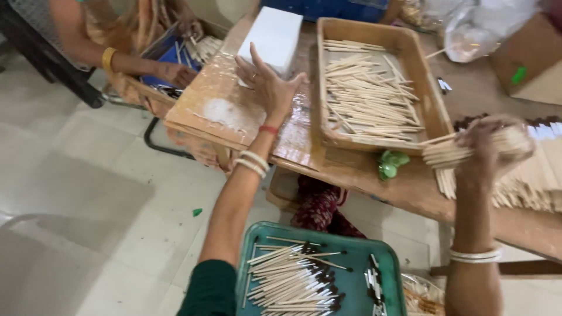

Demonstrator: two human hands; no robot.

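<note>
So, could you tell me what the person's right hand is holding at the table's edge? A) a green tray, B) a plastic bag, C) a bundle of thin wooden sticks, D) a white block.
C: the right hand is closed around a bundle of thin wooden sticks beside the wooden tray, while the left hand is spread open near the white block.

two trays are counted: one wooden tray (328, 82) of plain sticks on the table and one green tray (357, 246) of dark-tipped sticks below. one white box (272, 38) and one green clip (391, 164) are seen. four hands are counted: the person's left hand (266, 85), the right hand (486, 149), and two of a co-worker (178, 73). the sticks are too many to be counted.
</note>
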